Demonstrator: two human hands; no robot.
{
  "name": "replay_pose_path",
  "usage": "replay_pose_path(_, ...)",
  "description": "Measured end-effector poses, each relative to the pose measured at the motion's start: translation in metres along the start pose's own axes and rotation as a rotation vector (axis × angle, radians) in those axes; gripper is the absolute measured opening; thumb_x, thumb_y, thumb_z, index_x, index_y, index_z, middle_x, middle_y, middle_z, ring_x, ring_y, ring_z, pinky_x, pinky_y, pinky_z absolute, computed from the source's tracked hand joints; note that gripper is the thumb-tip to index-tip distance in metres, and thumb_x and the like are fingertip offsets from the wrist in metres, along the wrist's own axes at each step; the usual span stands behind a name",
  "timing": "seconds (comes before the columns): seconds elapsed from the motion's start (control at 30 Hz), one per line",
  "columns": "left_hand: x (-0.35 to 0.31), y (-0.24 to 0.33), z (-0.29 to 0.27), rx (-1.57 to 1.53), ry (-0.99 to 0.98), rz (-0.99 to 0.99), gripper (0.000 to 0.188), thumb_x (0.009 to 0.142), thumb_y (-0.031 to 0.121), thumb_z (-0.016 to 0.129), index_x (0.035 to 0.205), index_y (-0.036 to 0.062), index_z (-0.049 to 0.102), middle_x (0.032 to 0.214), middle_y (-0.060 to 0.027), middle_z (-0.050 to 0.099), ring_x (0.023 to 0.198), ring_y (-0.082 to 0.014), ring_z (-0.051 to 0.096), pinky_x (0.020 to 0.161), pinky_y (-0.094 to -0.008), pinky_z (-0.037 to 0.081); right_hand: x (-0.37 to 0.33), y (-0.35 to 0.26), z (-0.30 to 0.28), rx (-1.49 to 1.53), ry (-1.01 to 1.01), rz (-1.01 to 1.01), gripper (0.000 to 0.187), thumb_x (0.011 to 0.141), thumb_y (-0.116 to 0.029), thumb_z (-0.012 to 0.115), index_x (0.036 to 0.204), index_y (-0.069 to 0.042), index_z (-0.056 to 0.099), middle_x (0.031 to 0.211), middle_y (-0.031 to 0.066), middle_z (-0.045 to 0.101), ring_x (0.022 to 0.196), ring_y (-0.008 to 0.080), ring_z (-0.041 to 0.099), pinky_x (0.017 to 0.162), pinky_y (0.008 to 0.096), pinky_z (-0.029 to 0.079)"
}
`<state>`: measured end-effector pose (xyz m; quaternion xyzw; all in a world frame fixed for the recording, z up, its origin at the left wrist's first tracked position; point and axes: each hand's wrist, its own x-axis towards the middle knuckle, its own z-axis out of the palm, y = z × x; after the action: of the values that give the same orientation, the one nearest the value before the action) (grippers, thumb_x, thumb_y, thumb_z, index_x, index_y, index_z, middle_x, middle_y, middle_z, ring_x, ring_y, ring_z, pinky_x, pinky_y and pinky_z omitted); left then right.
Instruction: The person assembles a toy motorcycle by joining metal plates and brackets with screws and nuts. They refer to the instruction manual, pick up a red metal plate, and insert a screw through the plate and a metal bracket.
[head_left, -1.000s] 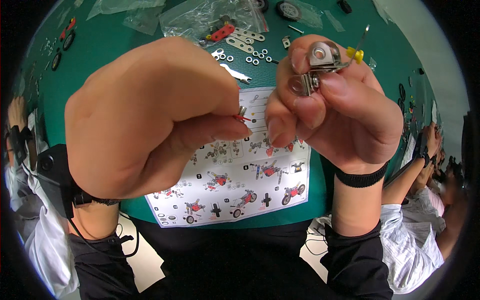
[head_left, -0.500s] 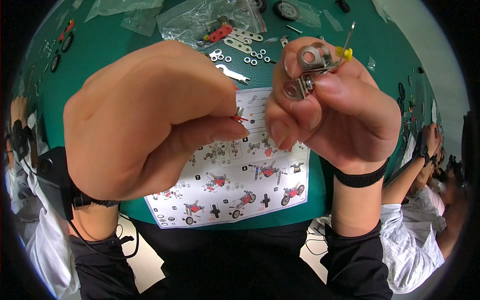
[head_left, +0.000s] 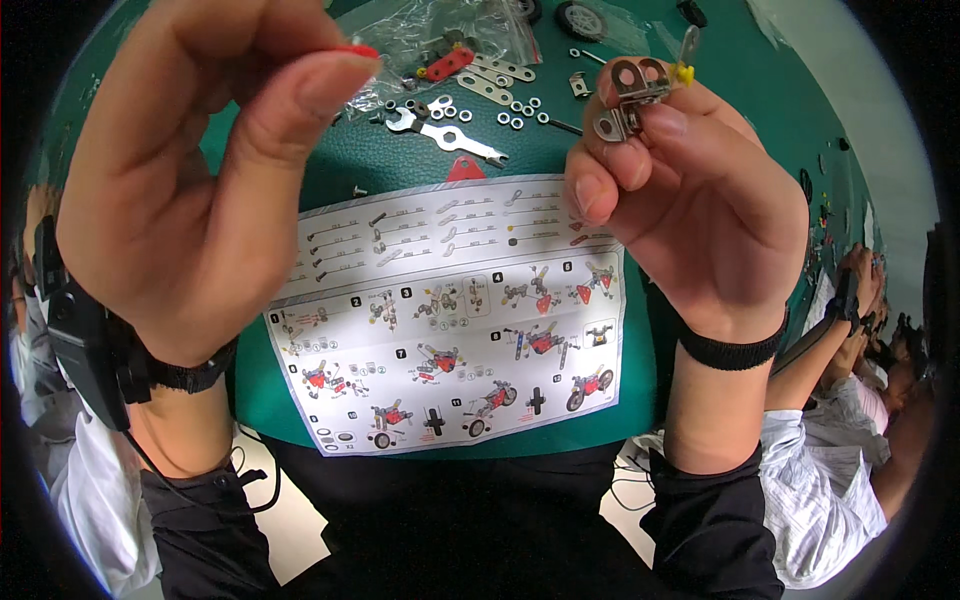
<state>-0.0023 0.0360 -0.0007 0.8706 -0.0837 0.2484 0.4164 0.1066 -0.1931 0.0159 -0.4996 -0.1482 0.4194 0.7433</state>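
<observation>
My left hand point(head_left: 185, 200) is raised at the upper left, thumb and fingers pinched on a small red part point(head_left: 362, 51); only its edge shows. In my right hand point(head_left: 700, 200), a small assembly of bent metal brackets point(head_left: 640, 88) is gripped between thumb and fingers. A yellow piece point(head_left: 685, 75) sits on it beside an upright metal strip. Below and between the hands lies a printed instruction sheet point(head_left: 440, 345) with pictures of a motorcycle model. A flat metal wrench point(head_left: 450, 137) and a red triangular plate point(head_left: 466, 170) are just beyond the sheet.
On the green table point(head_left: 540, 155) lie several nuts point(head_left: 516, 124), perforated metal strips point(head_left: 486, 90), a red perforated strip point(head_left: 447, 64) and a small screw point(head_left: 360, 191). Clear plastic bags and a wheel point(head_left: 580, 20) are at the back. Other people's arms point(head_left: 850, 290) appear at the right.
My left hand has moved up and left, away from the sheet, with the small red part. My right hand has shifted slightly right, tilting the metal bracket assembly.
</observation>
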Motion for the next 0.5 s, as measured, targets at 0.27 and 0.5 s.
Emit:
replay_pose_path(0.27, 0.013, -0.001, 0.003, 0.162, -0.125, 0.133, 0.010, 0.084, -0.002, 0.060, 0.094, -0.0029, 0.056, 0.089, -0.0101, 0.059, 0.078, -0.0152, 0.058, 0.070, -0.0246, 0.047, 0.000, 0.009, -0.001, 0.026, 0.036, -0.177, 0.020, 0.090, -0.012, 0.045, 0.099, 0.003, 0.052, 0.078, 0.0066, 0.050, 0.075, 0.0216, 0.053, 0.070, 0.0295, 0.042)
replay_pose_path(0.5, 0.012, -0.007, 0.030, 0.343, -0.262, 0.383, 0.025, 0.059, -0.004, 0.071, 0.079, 0.0013, 0.056, 0.077, -0.0104, 0.056, 0.069, -0.0284, 0.056, 0.058, -0.0347, 0.045, 0.001, 0.003, -0.001, -0.072, 0.119, -0.129, 0.028, 0.089, -0.012, 0.048, 0.110, 0.005, 0.054, 0.078, 0.0066, 0.053, 0.074, 0.0197, 0.052, 0.069, 0.0290, 0.042)
